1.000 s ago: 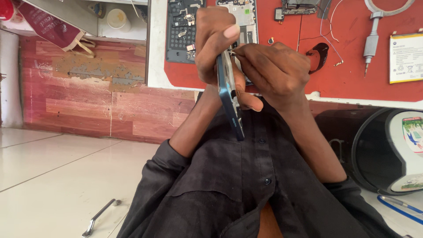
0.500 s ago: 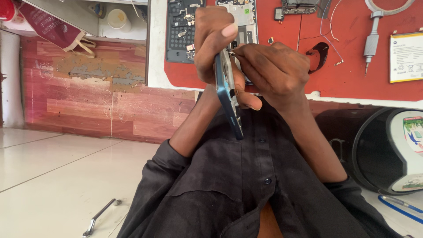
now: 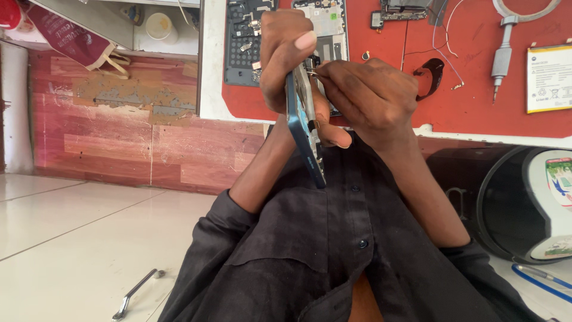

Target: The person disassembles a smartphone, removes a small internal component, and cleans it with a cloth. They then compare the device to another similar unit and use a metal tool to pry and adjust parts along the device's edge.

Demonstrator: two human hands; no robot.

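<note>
My left hand (image 3: 290, 55) grips a blue phone (image 3: 305, 140) by its upper part and holds it edge-on above my dark shirt. The phone's open back faces my right hand (image 3: 370, 98). That hand pinches a thin metal tool (image 3: 312, 70), whose tip touches the top of the phone's inside. I cannot see what the tip touches, because my fingers cover it.
Behind my hands lies a red work mat (image 3: 471, 107) with a dark parts tray (image 3: 241, 42), a white battery (image 3: 548, 77), a screwdriver (image 3: 501, 59) and loose phone parts. A black round device (image 3: 506, 203) sits at the right. On the pale tiles lies a metal tool (image 3: 134, 292).
Both hands and the phone have stayed almost still; only the right hand's fingers shifted slightly at the top of the phone.
</note>
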